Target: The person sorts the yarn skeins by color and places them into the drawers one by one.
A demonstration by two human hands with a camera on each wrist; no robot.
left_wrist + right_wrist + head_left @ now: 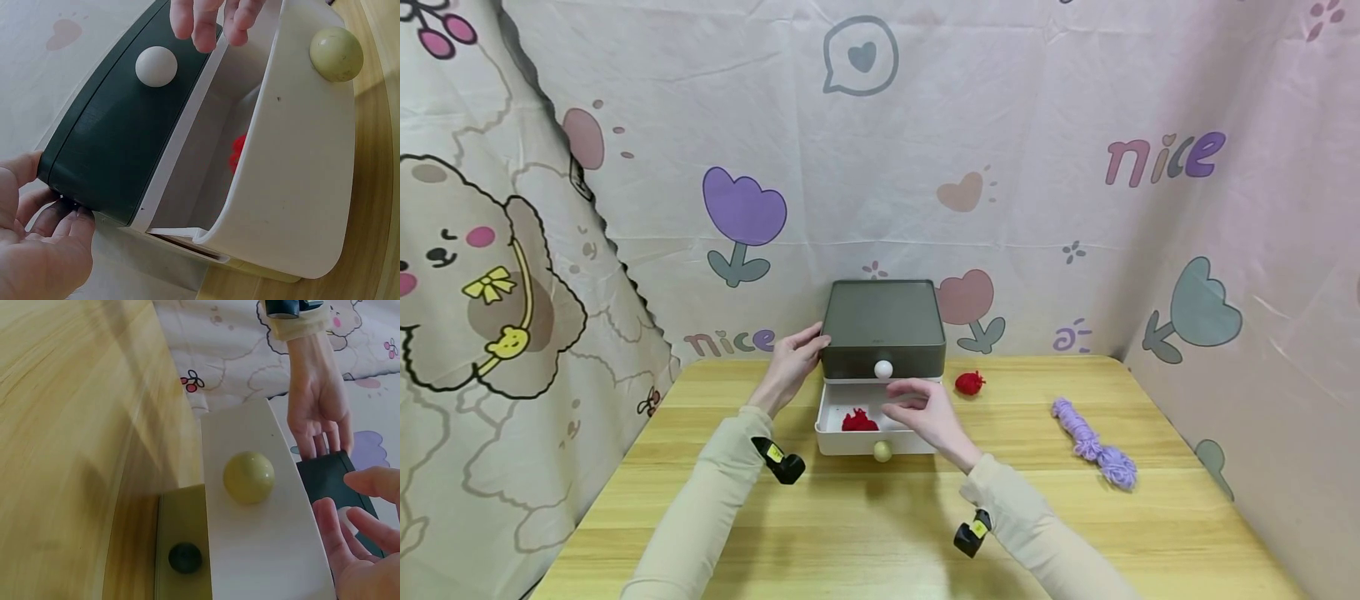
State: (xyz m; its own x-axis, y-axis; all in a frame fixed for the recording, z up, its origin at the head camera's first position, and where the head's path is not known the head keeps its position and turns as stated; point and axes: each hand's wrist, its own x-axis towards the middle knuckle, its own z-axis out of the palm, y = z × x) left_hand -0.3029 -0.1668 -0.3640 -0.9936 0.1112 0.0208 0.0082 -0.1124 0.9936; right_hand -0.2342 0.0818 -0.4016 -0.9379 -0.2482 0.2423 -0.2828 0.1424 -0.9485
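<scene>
A small drawer cabinet (pixel 883 312) with a dark green upper drawer and white knob (pixel 156 66) stands on the table. Below it, a white drawer (pixel 838 442) is pulled out, showing its yellow-green knob (pixel 249 477). Inside lies a small red bundle (pixel 859 421), mostly hidden by the drawer front in the left wrist view. My left hand (pixel 792 362) grips the cabinet's upper left corner, thumb and fingertips on separate faces. Over the right part of the white drawer hovers my right hand (pixel 928 412), its thumb and fingers apart and nothing between them.
Another red bundle (pixel 969 383) lies right of the cabinet. Farther right is a twisted lilac yarn skein (pixel 1093 442). Under the white drawer sits a closed yellow-green one with a dark knob (pixel 185 557). A printed curtain (pixel 880 167) hangs behind the wooden table (pixel 850 533).
</scene>
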